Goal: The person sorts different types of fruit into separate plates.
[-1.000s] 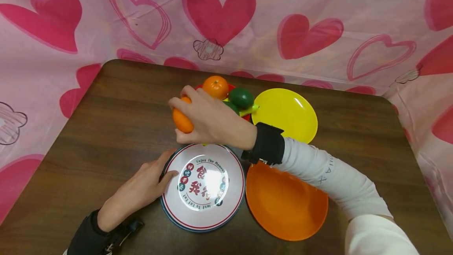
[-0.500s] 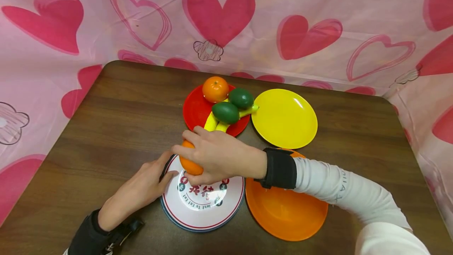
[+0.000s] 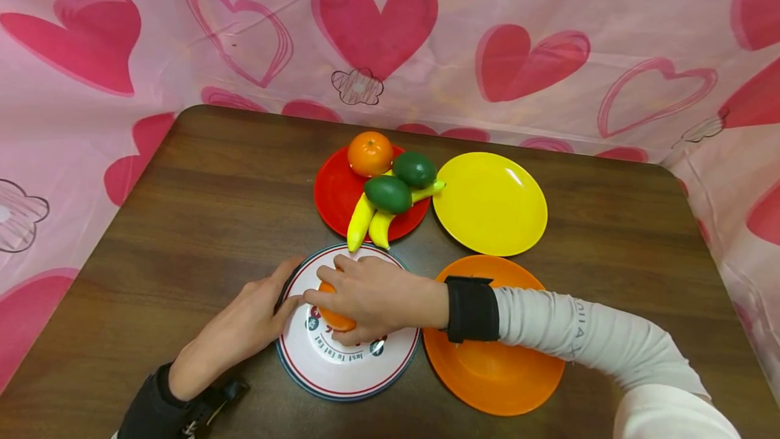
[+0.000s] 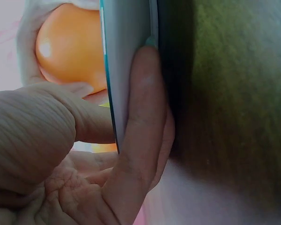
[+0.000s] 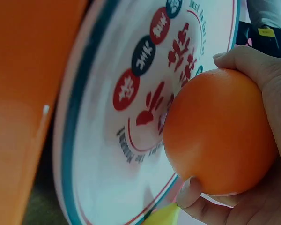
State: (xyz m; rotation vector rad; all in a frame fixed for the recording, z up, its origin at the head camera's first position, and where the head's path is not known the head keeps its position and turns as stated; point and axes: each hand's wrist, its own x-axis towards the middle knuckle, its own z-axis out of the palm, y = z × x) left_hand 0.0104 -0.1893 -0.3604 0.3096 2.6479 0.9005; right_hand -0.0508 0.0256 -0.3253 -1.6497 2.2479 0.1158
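Note:
My right hand (image 3: 378, 300) holds an orange (image 3: 335, 311) over the middle of a white plate (image 3: 350, 378) with red and teal rim lines and printed characters. In the right wrist view the fingers curl round the orange (image 5: 220, 133), which is very close to the plate's face; whether it touches cannot be told. My left hand (image 3: 246, 314) grips the plate's left edge, thumb on top. In the left wrist view its fingers (image 4: 147, 108) lie under the plate (image 4: 126, 51). My right hand hides part of the orange in the head view.
Behind stands a red plate (image 3: 332, 192) with a tangerine (image 3: 370, 154), two green avocado-like fruits (image 3: 388, 194) and bananas (image 3: 361, 222) whose ends reach over its rim towards the white plate. A yellow plate (image 3: 490, 205) and an orange plate (image 3: 493, 378) stand to the right.
My right hand has brought the orange from beside the red plate down and nearer, over the white plate's middle. My left hand has stayed on the plate's edge.

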